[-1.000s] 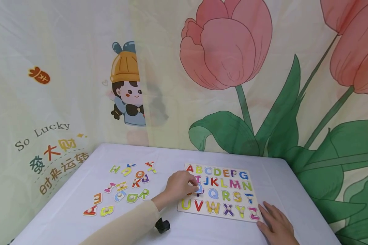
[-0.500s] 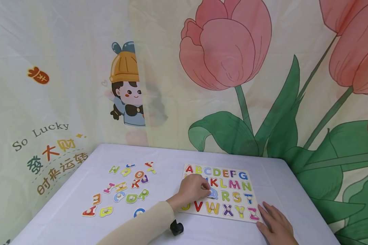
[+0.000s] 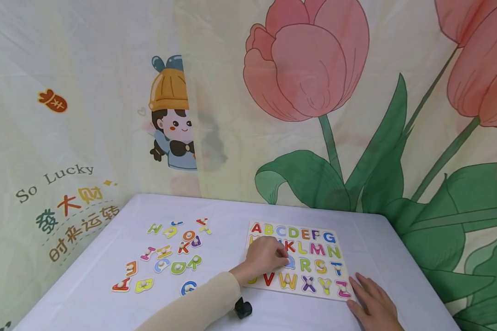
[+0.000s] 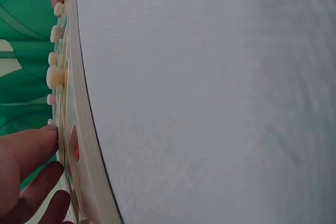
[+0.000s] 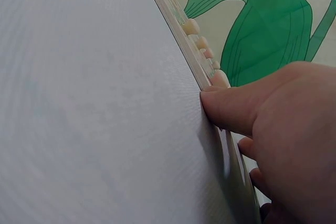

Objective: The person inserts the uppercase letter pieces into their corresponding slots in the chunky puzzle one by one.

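Observation:
My left hand (image 3: 265, 258) is over the third row of a white alphabet puzzle board (image 3: 298, 291). Thumb and fingertips pinch the blue letter Q piece (image 3: 291, 263), which lies at the printed Q and is partly covered by the fingers. In the left wrist view, the thumb (image 4: 34, 148) is right at a small knob low over the board. My right hand (image 3: 374, 299) rests at the board's near right corner, fingers extended along the side. Its thumb (image 5: 226, 107) presses the edge in the right wrist view. Knobbed pieces such as W (image 3: 287, 281) and Z (image 3: 343, 289) sit in the board.
Several loose knobbed letters lie on the left of the white table (image 3: 87, 312), among them a red A (image 3: 121, 285), a green R (image 3: 194, 262) and a blue G (image 3: 188, 288) beside the left sleeve. A black device (image 3: 243, 308) is at the left wrist. A printed curtain (image 3: 232, 138) stands behind.
My left hand has moved right with the blue Q, from above the printed P to the printed Q. The blue G came out from behind the sleeve. My right hand stays put.

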The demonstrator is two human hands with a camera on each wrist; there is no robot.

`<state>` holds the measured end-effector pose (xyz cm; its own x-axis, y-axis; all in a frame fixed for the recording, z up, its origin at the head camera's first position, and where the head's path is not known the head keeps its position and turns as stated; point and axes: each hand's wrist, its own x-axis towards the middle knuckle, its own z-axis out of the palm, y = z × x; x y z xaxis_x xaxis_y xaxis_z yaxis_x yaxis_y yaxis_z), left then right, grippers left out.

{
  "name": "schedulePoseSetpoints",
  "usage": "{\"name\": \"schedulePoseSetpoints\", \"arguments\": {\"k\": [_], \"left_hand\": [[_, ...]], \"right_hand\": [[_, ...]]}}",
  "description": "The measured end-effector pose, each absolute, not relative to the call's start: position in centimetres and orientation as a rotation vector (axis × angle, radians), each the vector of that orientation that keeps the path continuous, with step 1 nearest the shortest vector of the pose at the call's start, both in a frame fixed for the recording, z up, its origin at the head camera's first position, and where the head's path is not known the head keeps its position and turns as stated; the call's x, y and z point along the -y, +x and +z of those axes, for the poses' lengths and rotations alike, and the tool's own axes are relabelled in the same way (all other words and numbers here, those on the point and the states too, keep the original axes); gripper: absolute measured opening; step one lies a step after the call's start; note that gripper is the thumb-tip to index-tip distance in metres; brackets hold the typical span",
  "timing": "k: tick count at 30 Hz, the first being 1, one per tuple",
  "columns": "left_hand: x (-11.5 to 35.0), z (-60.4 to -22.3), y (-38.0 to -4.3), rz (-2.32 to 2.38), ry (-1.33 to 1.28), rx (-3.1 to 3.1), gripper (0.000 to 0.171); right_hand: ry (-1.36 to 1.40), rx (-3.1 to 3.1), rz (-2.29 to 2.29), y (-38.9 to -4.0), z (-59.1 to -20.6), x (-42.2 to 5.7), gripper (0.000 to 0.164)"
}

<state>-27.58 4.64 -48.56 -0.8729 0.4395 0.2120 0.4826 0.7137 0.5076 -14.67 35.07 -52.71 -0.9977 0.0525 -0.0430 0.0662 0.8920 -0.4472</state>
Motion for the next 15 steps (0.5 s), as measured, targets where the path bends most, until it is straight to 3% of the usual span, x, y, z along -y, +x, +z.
{"name": "schedulePoseSetpoints", "arguments": {"k": [15], "left_hand": [[-4.64,-48.41,-27.38,-0.867,-0.783,2.833,0.01]], "right_hand": [[0.055,-3.071,-0.72,-14.6,-53.08,-35.19,0.074]]}}
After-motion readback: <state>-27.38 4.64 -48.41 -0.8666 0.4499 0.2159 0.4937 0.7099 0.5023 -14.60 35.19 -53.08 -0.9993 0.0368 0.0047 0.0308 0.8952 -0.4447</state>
